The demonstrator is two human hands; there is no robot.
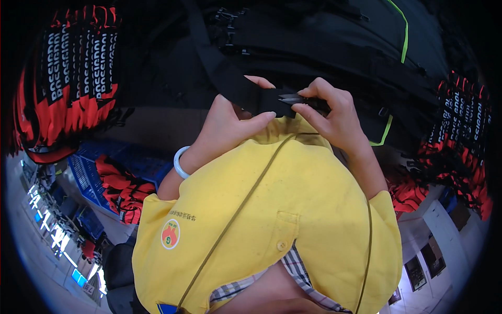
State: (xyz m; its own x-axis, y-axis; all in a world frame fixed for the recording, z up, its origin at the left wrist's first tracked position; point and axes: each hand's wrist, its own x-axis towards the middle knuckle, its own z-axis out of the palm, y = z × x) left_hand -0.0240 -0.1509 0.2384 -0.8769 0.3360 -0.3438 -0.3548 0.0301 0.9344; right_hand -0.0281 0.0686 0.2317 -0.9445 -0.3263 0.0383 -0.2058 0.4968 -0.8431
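Observation:
A wide black webbing strap [213,73] runs down from the upper middle into my left hand [230,121]. That hand pinches it near its lower end, with the thumb lying along the front. My right hand [337,112] is closed around small dark-handled thread snips [289,98]. Their pointed metal blades face left and lie against the strap by my left fingertips. Whether the blades touch a thread is too small to tell. Behind both hands spreads black fabric [303,39], and its outlines are lost in the dark.
Red-and-black fabric pieces [78,78] with white lettering are stacked at left, and a similar stack [457,123] stands at right. Below the left stack, a blue crate [86,175] sits by red pieces [123,186]. Black buckles [227,26] and a lime-green cord [405,39] lie on the far side.

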